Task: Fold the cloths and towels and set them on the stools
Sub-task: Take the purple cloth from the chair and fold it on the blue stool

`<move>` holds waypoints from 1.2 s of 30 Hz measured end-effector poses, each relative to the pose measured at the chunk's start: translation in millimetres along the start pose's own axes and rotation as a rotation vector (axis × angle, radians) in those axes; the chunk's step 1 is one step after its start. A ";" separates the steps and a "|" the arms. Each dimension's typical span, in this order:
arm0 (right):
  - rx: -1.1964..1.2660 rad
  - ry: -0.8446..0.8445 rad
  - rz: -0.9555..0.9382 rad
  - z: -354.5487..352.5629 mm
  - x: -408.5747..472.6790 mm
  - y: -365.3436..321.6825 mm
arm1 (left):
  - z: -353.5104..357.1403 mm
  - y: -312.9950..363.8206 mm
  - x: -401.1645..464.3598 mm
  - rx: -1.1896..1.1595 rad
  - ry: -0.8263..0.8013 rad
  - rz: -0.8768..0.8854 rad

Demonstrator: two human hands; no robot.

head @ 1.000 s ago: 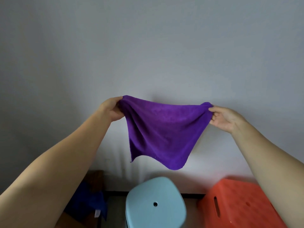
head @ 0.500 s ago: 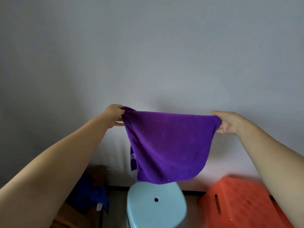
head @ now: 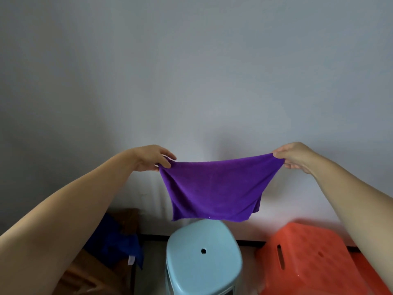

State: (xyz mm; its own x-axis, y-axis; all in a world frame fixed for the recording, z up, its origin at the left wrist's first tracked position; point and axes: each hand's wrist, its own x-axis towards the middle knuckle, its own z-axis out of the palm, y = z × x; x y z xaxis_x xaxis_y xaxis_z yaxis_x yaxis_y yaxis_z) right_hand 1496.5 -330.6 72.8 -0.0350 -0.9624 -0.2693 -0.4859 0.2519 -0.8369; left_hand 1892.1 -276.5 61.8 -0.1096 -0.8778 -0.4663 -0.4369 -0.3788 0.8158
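A purple cloth hangs stretched in the air in front of the wall, doubled over so two layers show at its lower edge. My left hand pinches its upper left corner and my right hand pinches its upper right corner. The cloth's bottom edge hangs just above a light blue stool with a small hole in its seat. An orange stool stands to the right of the blue one.
A dark blue cloth with a white tag lies on a brown wooden stool at the lower left. A grey wall fills the background, with a dark skirting strip at the floor.
Both hands have lowered and spread further apart, pulling the purple cloth's top edge taut. The cloth now hangs flatter and nearer the blue stool.
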 end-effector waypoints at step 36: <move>0.312 0.050 -0.024 65.2 63.3 80.3 | 24.1 -109.3 77.0 -0.719 0.484 0.057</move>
State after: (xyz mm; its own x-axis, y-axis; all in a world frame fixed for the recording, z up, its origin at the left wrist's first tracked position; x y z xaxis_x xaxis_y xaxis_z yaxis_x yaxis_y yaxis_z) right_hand 1512.2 -364.7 -42.5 -0.0730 -0.9704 -0.2302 -0.1963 0.2402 -0.9507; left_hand 1909.9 -295.6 -71.5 0.3494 -0.8674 -0.3542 0.2454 -0.2801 0.9281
